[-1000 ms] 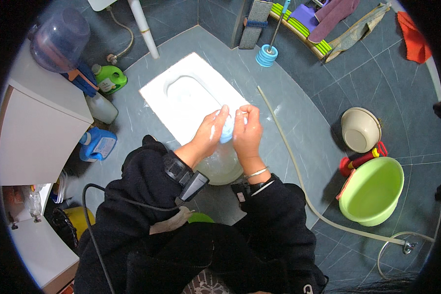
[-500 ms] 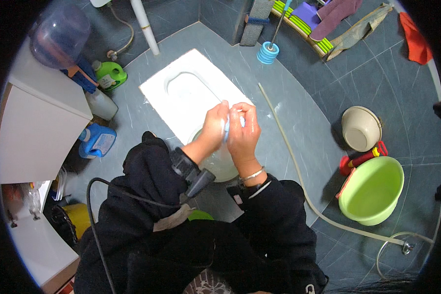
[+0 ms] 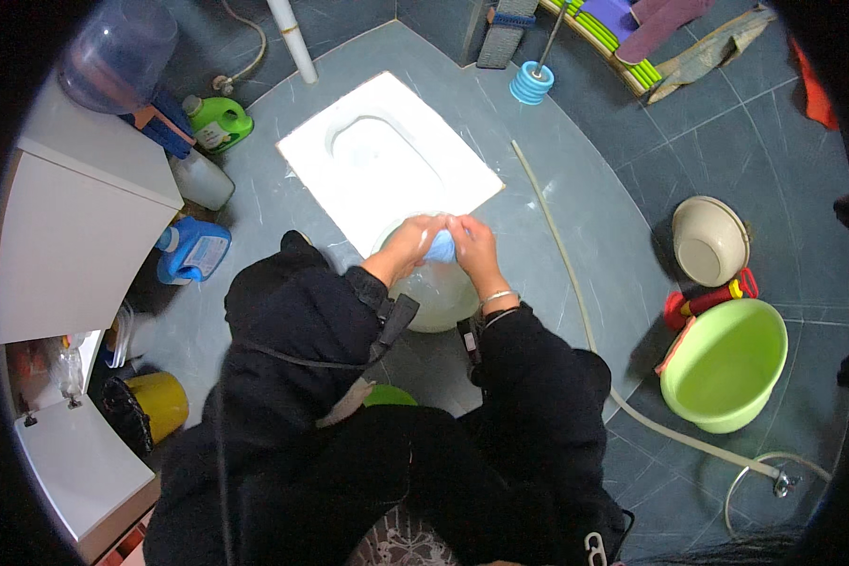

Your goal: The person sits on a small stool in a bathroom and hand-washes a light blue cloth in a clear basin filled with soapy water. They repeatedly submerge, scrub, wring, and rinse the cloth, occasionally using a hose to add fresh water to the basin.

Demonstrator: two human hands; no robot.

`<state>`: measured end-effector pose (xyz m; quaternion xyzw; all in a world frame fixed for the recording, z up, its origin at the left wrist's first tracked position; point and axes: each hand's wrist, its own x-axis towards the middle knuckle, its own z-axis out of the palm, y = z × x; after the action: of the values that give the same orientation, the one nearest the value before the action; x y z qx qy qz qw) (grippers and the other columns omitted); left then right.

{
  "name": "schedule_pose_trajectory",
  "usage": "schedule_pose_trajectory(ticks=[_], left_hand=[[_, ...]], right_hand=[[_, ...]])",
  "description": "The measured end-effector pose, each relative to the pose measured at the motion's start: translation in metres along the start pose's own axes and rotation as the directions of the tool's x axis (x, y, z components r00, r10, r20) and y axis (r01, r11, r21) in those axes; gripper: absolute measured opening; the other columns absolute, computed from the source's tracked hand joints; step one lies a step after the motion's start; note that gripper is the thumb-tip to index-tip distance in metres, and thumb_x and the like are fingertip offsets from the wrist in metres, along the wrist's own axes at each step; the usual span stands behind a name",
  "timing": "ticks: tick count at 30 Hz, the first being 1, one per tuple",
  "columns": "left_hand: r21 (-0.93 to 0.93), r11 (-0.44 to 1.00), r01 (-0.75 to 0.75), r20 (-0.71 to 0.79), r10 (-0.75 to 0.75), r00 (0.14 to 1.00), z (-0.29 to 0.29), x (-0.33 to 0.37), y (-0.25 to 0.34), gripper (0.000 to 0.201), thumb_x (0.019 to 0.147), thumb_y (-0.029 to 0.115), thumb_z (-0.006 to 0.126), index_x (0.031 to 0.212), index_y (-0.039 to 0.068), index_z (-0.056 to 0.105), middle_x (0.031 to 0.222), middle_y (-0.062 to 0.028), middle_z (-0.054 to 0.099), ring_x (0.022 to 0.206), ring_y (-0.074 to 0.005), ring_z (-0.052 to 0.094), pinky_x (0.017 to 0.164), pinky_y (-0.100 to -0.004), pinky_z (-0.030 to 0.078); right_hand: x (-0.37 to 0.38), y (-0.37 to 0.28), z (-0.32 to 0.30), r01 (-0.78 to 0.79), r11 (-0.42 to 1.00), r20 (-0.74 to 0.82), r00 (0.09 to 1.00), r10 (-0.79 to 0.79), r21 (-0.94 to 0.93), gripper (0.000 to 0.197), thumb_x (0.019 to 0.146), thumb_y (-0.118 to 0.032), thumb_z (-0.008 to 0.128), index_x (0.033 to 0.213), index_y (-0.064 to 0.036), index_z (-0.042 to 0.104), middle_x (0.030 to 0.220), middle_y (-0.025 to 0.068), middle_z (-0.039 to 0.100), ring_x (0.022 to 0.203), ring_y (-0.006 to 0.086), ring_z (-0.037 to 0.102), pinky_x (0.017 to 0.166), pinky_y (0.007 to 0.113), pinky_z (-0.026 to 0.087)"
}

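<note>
Over a pale basin (image 3: 436, 307) on the grey floor (image 3: 575, 170) beside a white squat toilet (image 3: 462, 160), the left hand (image 3: 408, 246) and right hand (image 3: 476, 249) have fingers (image 3: 459, 229) wrapped round a blue cloth (image 3: 441, 248), a green tub (image 3: 726, 363) off right

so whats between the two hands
In the head view, a light blue item, possibly cloth, lies between the left hand and the right hand, above a pale basin.

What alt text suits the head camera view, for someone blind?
A person's left hand and right hand hold a soft blue item over a pale basin, by a white squat toilet; a hose and green tub lie rightward.
</note>
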<state>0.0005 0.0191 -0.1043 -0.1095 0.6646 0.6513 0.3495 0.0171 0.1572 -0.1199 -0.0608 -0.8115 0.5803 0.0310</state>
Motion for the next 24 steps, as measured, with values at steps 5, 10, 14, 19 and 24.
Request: schedule_pose_trajectory(ticks=[5, 10, 14, 19, 24], left_hand=[[-0.234, 0.965, 0.113, -0.052, -0.129, 0.990, -0.018, 0.044, -0.117, 0.042, 0.089, 0.045, 0.051, 0.106, 0.007, 0.055, 0.094, -0.0054, 0.056, 0.084, -0.0184, 0.054, 0.067, -0.0359, 0.046], [-0.453, 0.843, 0.289, -0.051, -0.348, 0.936, -0.035, 0.079, -0.186, 0.051, 0.090, 0.039, 0.051, 0.129, 0.008, 0.041, 0.120, -0.0099, 0.049, 0.103, -0.0270, 0.053, 0.076, -0.0438, 0.050], [-0.547, 0.761, 0.349, -0.049, -0.446, 0.894, -0.032, 0.098, -0.217, 0.057, 0.090, 0.036, 0.052, 0.134, 0.005, 0.033, 0.123, -0.0158, 0.044, 0.113, -0.0344, 0.046, 0.087, -0.0533, 0.043], [-0.490, 0.699, 0.521, -0.057, -0.622, 0.781, -0.028, 0.115, -0.247, 0.039, 0.090, 0.031, 0.048, 0.121, 0.007, 0.045, 0.115, -0.0129, 0.051, 0.100, -0.0315, 0.053, 0.077, -0.0456, 0.048], [-0.597, 0.627, 0.499, 0.080, -0.573, 0.816, -0.023, 0.109, -0.233, 0.047, 0.091, 0.033, 0.050, 0.126, 0.003, 0.042, 0.118, -0.0157, 0.053, 0.105, -0.0313, 0.054, 0.086, -0.0416, 0.047]], right_hand=[[-0.025, 0.107, 0.019, -0.496, 0.864, 0.311, 0.837, 0.450, 0.084, 0.025, 0.086, -0.037, 0.060, 0.087, -0.0120, 0.064, 0.071, -0.0030, 0.053, 0.062, 0.0087, 0.048, 0.049, 0.025, 0.039], [-0.041, 0.198, 0.043, -0.174, 0.956, 0.113, 0.972, 0.205, -0.236, 0.031, 0.074, -0.027, 0.071, 0.097, -0.0085, 0.062, 0.083, 0.0108, 0.060, 0.077, 0.0293, 0.059, 0.067, 0.040, 0.048], [-0.043, 0.229, 0.057, -0.303, 0.800, -0.090, 0.949, 0.302, -0.518, 0.033, 0.072, -0.009, 0.066, 0.104, -0.0073, 0.058, 0.109, 0.0182, 0.053, 0.095, 0.0381, 0.056, 0.077, 0.044, 0.047], [-0.055, 0.227, 0.089, -0.233, 0.864, 0.041, 0.959, 0.280, -0.446, 0.028, 0.073, 0.002, 0.059, 0.100, -0.0019, 0.054, 0.114, 0.0178, 0.050, 0.094, 0.0357, 0.054, 0.081, 0.042, 0.045], [-0.045, 0.211, 0.094, -0.292, 0.907, 0.071, 0.942, 0.327, -0.304, 0.035, 0.071, -0.001, 0.060, 0.105, -0.0052, 0.054, 0.105, 0.0159, 0.053, 0.092, 0.0339, 0.056, 0.076, 0.041, 0.047]])
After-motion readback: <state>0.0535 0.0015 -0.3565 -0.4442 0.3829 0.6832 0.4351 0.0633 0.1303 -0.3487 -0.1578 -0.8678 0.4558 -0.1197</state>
